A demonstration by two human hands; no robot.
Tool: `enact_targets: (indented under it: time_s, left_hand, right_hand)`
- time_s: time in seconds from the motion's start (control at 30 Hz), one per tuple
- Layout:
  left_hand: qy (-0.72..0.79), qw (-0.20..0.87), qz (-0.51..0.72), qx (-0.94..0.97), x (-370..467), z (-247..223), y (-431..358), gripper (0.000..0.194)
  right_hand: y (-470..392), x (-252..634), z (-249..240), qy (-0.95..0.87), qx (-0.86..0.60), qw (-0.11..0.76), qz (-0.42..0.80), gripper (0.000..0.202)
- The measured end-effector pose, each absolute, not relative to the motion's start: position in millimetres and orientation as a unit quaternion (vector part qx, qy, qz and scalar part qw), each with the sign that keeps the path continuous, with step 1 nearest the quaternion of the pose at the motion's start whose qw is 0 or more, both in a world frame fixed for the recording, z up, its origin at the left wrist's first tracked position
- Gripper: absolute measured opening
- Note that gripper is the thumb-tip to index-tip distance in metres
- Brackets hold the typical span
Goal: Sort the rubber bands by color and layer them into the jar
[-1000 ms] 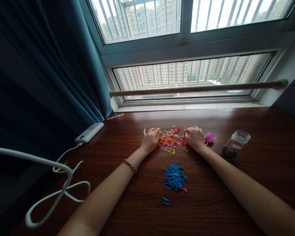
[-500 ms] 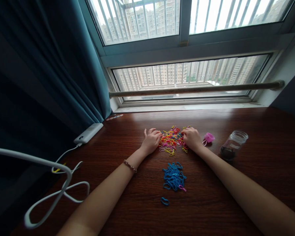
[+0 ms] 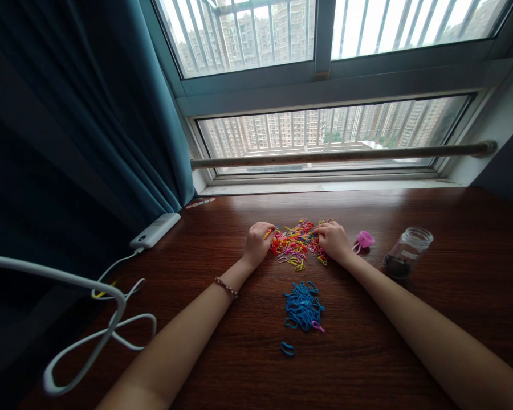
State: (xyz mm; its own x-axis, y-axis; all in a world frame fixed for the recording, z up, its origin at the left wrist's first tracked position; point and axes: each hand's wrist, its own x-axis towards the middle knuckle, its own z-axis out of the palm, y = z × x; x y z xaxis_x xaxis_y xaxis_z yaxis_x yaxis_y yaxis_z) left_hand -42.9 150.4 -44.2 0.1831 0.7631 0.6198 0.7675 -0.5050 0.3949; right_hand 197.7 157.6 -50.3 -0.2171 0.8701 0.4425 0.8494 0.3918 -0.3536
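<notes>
A pile of small mixed-colour loops, pink, yellow, red and orange, lies on the brown wooden table. My left hand is at the pile's left edge, fingers curled in, with an orange-yellow loop showing at the fingertips. On the opposite side my right hand has its fingertips closed together in the pile, beside a few blue bits; what they hold is hidden. Nearer to me is a heap of blue loops with one pink loop at its lower right edge. A single blue loop lies apart below it.
Right of my right hand sit a small pink cup-like piece and a clear jar tilted on its side, something dark inside. White cables and a white power strip are at the left, by the blue curtain. A window stands behind.
My left hand has drawn slightly back to the left and its fingers have curled in, an orange-yellow loop now showing there. The right fingertips have shifted only a little within the pile.
</notes>
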Motion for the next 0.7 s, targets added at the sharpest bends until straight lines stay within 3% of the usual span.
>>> enact_targets:
  time_s: [0.17, 0.27, 0.43, 0.7]
  left_hand:
    - [-0.514, -0.032, -0.452, -0.728, -46.9, -47.4, 154.7, 0.015]
    - [-0.504, -0.034, -0.455, -0.734, -47.6, -46.8, 155.4, 0.019]
    - [-0.494, -0.019, -0.453, -0.742, -47.6, -45.7, 155.1, 0.009]
    - [-0.493, -0.009, -0.454, -0.742, -43.8, -45.3, 151.2, 0.008]
  right_hand:
    - [160.1, 196.4, -53.1, -0.789, -0.519, 0.328, 0.040, 0.031]
    - [160.5, 195.7, -52.7, -0.772, -0.493, 0.396, 0.062, 0.035]
    - [159.6, 193.9, -48.6, -0.734, -0.437, 0.507, 0.115, 0.038]
    - [163.0, 194.4, -50.1, -0.697, -0.428, 0.548, 0.175, 0.043]
